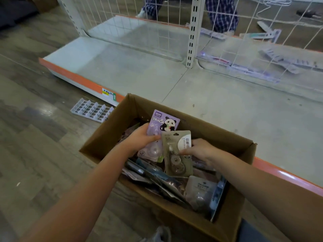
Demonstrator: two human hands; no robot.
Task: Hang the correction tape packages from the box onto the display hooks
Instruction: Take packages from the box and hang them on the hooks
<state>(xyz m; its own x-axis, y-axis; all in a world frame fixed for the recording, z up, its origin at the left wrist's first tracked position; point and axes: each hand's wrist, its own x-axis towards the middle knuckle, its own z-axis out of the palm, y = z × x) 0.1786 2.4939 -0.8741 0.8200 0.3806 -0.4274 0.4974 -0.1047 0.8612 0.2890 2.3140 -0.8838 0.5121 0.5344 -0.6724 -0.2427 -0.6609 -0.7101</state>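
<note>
An open cardboard box stands against the shelf's front edge, with several correction tape packages lying loose inside. Over the box, my left hand grips a purple panda correction tape package by its left side. My right hand pinches a grey-green correction tape package at its right edge, held upright beside the purple one and overlapping it slightly. No display hooks show on the white wire grid panel behind the shelf.
The white base shelf with an orange front strip runs across the view. A white plastic tray lies on the wood floor at the left. Packaged items lie behind the grid at the right. A person's checked trouser legs stand beyond.
</note>
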